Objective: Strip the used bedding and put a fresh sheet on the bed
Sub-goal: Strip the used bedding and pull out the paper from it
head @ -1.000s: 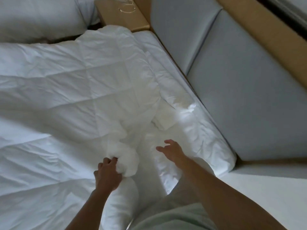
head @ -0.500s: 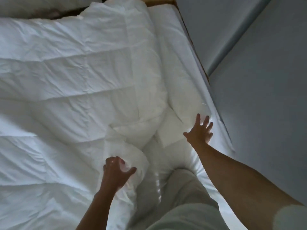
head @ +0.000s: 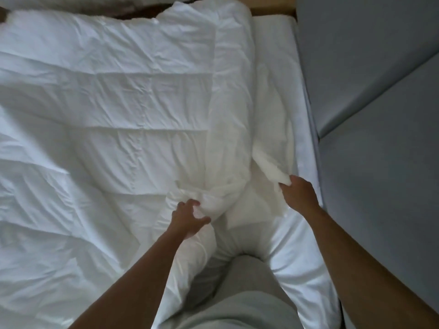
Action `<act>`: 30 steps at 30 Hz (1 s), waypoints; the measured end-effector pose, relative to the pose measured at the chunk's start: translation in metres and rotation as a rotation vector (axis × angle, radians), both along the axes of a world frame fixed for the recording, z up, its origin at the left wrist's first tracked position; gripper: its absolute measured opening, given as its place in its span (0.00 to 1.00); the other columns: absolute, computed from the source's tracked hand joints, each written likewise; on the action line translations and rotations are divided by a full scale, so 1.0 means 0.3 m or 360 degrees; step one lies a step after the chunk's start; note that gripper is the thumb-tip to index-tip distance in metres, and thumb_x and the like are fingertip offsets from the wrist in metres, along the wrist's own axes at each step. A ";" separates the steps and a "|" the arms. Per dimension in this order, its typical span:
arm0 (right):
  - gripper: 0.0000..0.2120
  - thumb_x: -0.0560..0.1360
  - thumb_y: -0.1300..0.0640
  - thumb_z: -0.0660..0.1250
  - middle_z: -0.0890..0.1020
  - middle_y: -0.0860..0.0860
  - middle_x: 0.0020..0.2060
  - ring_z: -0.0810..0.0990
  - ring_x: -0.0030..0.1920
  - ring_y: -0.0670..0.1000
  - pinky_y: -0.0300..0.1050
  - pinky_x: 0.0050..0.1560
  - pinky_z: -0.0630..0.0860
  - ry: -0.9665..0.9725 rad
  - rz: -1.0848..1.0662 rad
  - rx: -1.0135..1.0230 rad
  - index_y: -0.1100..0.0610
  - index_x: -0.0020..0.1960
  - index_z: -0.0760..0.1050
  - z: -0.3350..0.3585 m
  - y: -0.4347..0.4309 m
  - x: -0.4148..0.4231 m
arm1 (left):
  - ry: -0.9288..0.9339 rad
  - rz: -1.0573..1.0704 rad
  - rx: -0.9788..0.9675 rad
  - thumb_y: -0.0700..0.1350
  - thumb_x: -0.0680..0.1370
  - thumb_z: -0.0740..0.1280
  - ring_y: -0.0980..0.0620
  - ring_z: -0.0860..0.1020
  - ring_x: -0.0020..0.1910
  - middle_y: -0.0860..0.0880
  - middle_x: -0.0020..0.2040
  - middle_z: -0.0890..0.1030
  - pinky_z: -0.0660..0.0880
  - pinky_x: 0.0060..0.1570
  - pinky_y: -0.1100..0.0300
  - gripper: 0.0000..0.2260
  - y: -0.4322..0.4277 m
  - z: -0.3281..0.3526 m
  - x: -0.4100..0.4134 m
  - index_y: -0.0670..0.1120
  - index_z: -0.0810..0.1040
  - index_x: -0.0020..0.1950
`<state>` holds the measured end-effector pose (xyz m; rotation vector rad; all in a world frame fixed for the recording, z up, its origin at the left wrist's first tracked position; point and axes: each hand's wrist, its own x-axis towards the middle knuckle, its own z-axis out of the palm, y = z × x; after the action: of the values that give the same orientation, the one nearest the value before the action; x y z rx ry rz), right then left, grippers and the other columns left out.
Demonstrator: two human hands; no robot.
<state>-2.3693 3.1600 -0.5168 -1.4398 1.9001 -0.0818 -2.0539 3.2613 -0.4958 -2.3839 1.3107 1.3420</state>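
Bed point(head: 299, 110): left hand point(head: 190, 218) is clutching bunched duvet point(head: 118, 119), right hand point(head: 300, 194) is pinching sheet fold point(head: 268, 166); kneeling knee point(head: 249, 271) is probably pinning both, risking a snag.

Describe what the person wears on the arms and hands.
The left arm and right arm are bare as far as they show, with no sleeves. The left hand and right hand have no gloves; no watch, band or ring is visible.

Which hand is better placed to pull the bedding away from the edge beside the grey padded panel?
Probably the right hand: it grips a cloth fold beside that edge, while the left hand holds the bunched duvet.
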 end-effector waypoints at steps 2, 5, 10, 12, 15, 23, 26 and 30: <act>0.08 0.78 0.51 0.65 0.81 0.53 0.43 0.80 0.44 0.58 0.45 0.41 0.71 -0.0257 -0.0155 -0.0066 0.56 0.48 0.76 0.093 -0.008 0.042 | 0.0155 -0.0044 -0.0095 0.57 0.71 0.78 0.45 0.74 0.64 0.45 0.65 0.73 0.71 0.67 0.51 0.32 -0.036 0.035 -0.040 0.53 0.71 0.72; 0.08 0.78 0.52 0.66 0.81 0.51 0.40 0.81 0.43 0.54 0.43 0.40 0.72 -0.0544 -0.0281 -0.0195 0.57 0.48 0.78 0.276 -0.021 0.118 | 0.0559 -0.0090 -0.0237 0.58 0.69 0.79 0.51 0.75 0.60 0.50 0.65 0.74 0.75 0.60 0.56 0.36 -0.086 0.154 -0.132 0.56 0.69 0.73; 0.10 0.70 0.47 0.69 0.81 0.40 0.30 0.78 0.30 0.35 0.32 0.28 0.71 -0.0702 -0.0490 -0.0562 0.53 0.37 0.77 0.659 0.016 0.177 | 0.0813 -0.0402 -0.0493 0.67 0.69 0.74 0.56 0.70 0.66 0.55 0.71 0.67 0.69 0.66 0.59 0.44 -0.090 0.411 -0.323 0.57 0.59 0.79; 0.11 0.66 0.45 0.67 0.81 0.41 0.29 0.78 0.28 0.38 0.40 0.31 0.73 -0.0763 -0.0585 -0.0657 0.53 0.38 0.80 0.800 0.057 0.192 | 0.0745 -0.0384 -0.0724 0.67 0.72 0.72 0.55 0.71 0.66 0.54 0.69 0.69 0.69 0.64 0.60 0.40 -0.081 0.500 -0.350 0.56 0.61 0.78; 0.04 0.66 0.46 0.68 0.82 0.42 0.29 0.79 0.29 0.38 0.42 0.36 0.75 -0.0942 -0.0704 -0.0844 0.42 0.37 0.82 0.980 0.115 0.213 | 0.0512 -0.0383 -0.1011 0.65 0.75 0.68 0.51 0.71 0.64 0.52 0.67 0.70 0.72 0.64 0.54 0.32 -0.065 0.609 -0.321 0.55 0.65 0.75; 0.20 0.66 0.49 0.71 0.79 0.56 0.37 0.79 0.38 0.53 0.47 0.39 0.73 -0.1312 -0.0994 -0.1143 0.66 0.46 0.79 1.256 0.199 0.206 | 0.0233 -0.0658 -0.0865 0.57 0.79 0.67 0.47 0.81 0.54 0.48 0.55 0.83 0.75 0.51 0.58 0.16 0.017 0.653 -0.126 0.48 0.79 0.60; 0.18 0.64 0.47 0.72 0.77 0.55 0.36 0.77 0.36 0.51 0.45 0.36 0.71 -0.1288 -0.1082 -0.1138 0.62 0.42 0.78 1.264 0.246 0.175 | 0.0279 -0.0622 -0.0785 0.54 0.82 0.66 0.45 0.82 0.52 0.46 0.51 0.84 0.76 0.50 0.55 0.14 0.036 0.673 -0.037 0.44 0.81 0.54; 0.10 0.66 0.48 0.72 0.73 0.47 0.25 0.72 0.24 0.46 0.37 0.25 0.69 -0.1360 -0.1305 -0.1123 0.52 0.31 0.78 1.224 0.297 0.130 | 0.0667 -0.0234 -0.0750 0.50 0.83 0.65 0.48 0.84 0.45 0.48 0.46 0.86 0.81 0.50 0.51 0.10 0.022 0.802 0.025 0.46 0.83 0.55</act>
<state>-2.3303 3.2492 -0.1495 -0.6645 1.6009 -1.5980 -2.0465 3.2678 -0.2552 -2.2726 2.0747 1.7066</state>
